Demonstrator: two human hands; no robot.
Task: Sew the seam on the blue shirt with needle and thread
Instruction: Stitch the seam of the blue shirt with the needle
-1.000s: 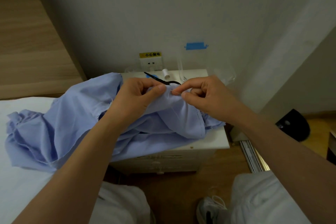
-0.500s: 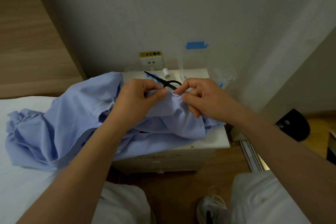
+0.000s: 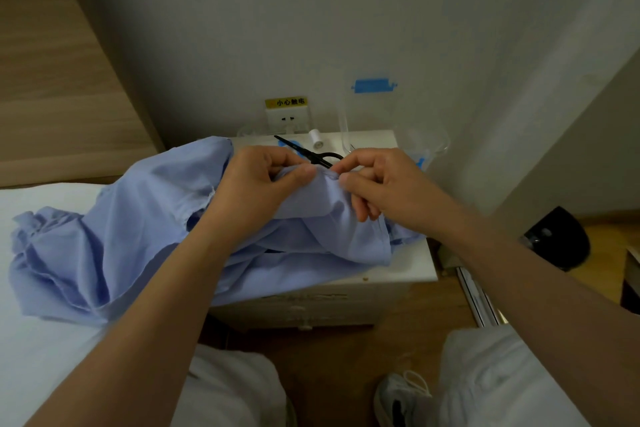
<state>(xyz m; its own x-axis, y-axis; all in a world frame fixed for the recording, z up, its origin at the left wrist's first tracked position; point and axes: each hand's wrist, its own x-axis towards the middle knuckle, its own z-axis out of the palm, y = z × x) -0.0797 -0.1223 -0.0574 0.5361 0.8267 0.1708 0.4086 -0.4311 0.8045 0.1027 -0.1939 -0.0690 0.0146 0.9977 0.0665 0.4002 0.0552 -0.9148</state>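
The blue shirt (image 3: 114,236), draped from the bed (image 3: 41,357) over the desk (image 3: 408,263), was pinched by the left hand (image 3: 256,184), apparently keeping the seam taut, while the right hand (image 3: 384,184) fingers were closed there, the needle indiscernible.

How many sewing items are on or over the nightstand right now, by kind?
Blue shirt: 1
Black scissors: 1
White thread spool: 1
Needle: 0 clearly visible; too small to tell at the pinch between the left hand and right hand
Total: 3
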